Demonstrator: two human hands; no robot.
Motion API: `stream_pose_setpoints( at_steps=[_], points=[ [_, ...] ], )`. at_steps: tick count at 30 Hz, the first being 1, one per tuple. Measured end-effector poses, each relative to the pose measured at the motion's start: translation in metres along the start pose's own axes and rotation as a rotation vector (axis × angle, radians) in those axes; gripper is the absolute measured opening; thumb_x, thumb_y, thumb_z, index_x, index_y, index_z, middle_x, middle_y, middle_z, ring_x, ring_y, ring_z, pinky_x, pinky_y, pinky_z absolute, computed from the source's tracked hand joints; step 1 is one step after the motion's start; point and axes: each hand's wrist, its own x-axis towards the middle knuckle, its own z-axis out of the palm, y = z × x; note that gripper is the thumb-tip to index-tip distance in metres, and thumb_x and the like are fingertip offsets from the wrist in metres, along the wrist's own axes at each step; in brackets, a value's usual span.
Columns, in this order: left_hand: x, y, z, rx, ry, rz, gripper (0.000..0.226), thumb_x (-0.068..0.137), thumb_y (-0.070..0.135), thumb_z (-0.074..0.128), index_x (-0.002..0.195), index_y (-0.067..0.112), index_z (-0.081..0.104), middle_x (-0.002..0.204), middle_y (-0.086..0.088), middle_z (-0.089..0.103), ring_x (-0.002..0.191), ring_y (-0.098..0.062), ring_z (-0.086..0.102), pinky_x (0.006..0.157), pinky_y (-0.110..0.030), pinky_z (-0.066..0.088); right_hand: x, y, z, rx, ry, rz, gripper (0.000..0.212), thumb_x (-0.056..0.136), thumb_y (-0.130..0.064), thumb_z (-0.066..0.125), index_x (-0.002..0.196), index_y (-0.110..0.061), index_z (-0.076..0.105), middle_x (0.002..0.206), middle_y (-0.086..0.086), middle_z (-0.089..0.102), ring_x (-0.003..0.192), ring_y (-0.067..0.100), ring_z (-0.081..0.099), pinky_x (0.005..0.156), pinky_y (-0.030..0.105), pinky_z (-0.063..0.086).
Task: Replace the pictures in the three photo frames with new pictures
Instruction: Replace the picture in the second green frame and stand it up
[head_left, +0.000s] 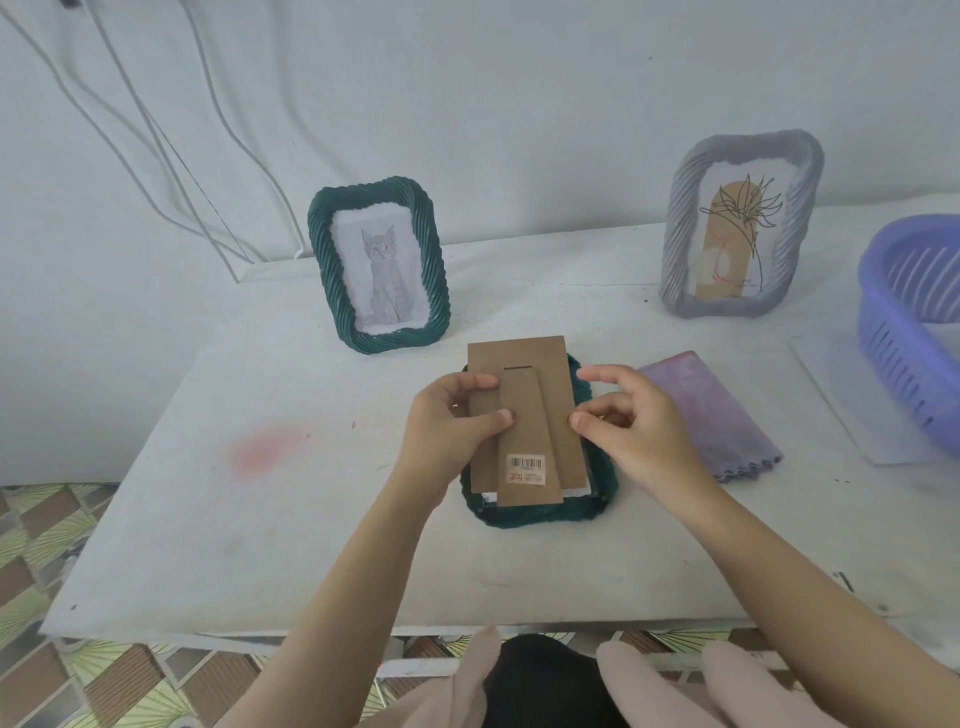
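White table (260, 545), pink stain (265, 449) at 9 o'clock; white wall (519, 104) behind. Purple basket (904, 332) at 3 o'clock, contents unseen. Centre: green frame (602, 483) face down; left hand (447, 426) and right hand (634, 421) pinch its backing board (519, 364) by the edges.

green ribbed frame (378, 265), lilac ribbed frame (740, 224), brown backing board (524, 410), purple cloth (711, 415), violet basket (909, 322), white table (260, 519)

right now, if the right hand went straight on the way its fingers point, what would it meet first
The right hand points left at the cardboard backing board; it would meet that board's right edge first, and may be touching it.
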Motion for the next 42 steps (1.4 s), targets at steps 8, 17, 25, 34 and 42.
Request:
stream_pose_setpoints(
  at_steps=[8, 17, 25, 34, 42],
  points=[
    [0.000, -0.018, 0.009, 0.465, 0.098, 0.192, 0.030, 0.071, 0.024, 0.076, 0.096, 0.027, 0.059, 0.103, -0.001, 0.060, 0.084, -0.014, 0.055, 0.067, -0.018, 0.042, -0.002, 0.014, 0.004, -0.270, -0.015, -0.083, 0.033, 0.083, -0.013, 0.064, 0.115, -0.022, 0.061, 0.076, -0.013, 0.065, 0.061, 0.009, 0.051, 0.057, 0.010, 0.042],
    [-0.005, -0.017, 0.012, 0.800, 0.178, 0.292, 0.036, 0.079, 0.038, 0.066, 0.111, 0.022, 0.062, 0.100, 0.001, 0.065, 0.105, -0.022, 0.045, 0.083, -0.027, 0.036, -0.002, 0.017, 0.004, -0.431, -0.002, -0.199, 0.032, 0.081, -0.008, 0.065, 0.112, -0.013, 0.066, 0.081, -0.003, 0.056, 0.061, 0.000, 0.048, 0.060, 0.002, 0.035],
    [-0.006, -0.020, 0.013, 0.854, 0.178, 0.290, 0.038, 0.082, 0.039, 0.063, 0.115, 0.020, 0.060, 0.108, 0.002, 0.065, 0.113, -0.022, 0.043, 0.092, -0.030, 0.035, 0.000, 0.017, 0.003, -0.463, -0.041, -0.162, 0.039, 0.083, -0.011, 0.063, 0.121, -0.019, 0.061, 0.093, -0.006, 0.060, 0.061, 0.003, 0.049, 0.055, 0.001, 0.034],
    [-0.011, -0.027, -0.002, 0.882, 0.053, 0.318, 0.055, 0.080, 0.049, 0.062, 0.131, 0.035, 0.049, 0.140, 0.013, 0.046, 0.133, -0.018, 0.030, 0.106, -0.031, 0.017, 0.000, 0.019, 0.002, -0.431, -0.039, -0.132, 0.038, 0.082, -0.012, 0.065, 0.119, -0.020, 0.062, 0.075, -0.009, 0.057, 0.060, 0.004, 0.049, 0.056, 0.002, 0.035],
    [-0.007, -0.038, -0.009, 0.922, 0.029, 0.341, 0.063, 0.073, 0.060, 0.064, 0.130, 0.042, 0.047, 0.151, 0.007, 0.030, 0.141, -0.017, 0.019, 0.111, -0.032, 0.010, 0.000, 0.020, 0.005, -0.438, -0.028, -0.164, 0.038, 0.083, -0.013, 0.063, 0.121, -0.019, 0.060, 0.100, -0.008, 0.063, 0.065, -0.003, 0.051, 0.061, 0.001, 0.037]
  ],
)
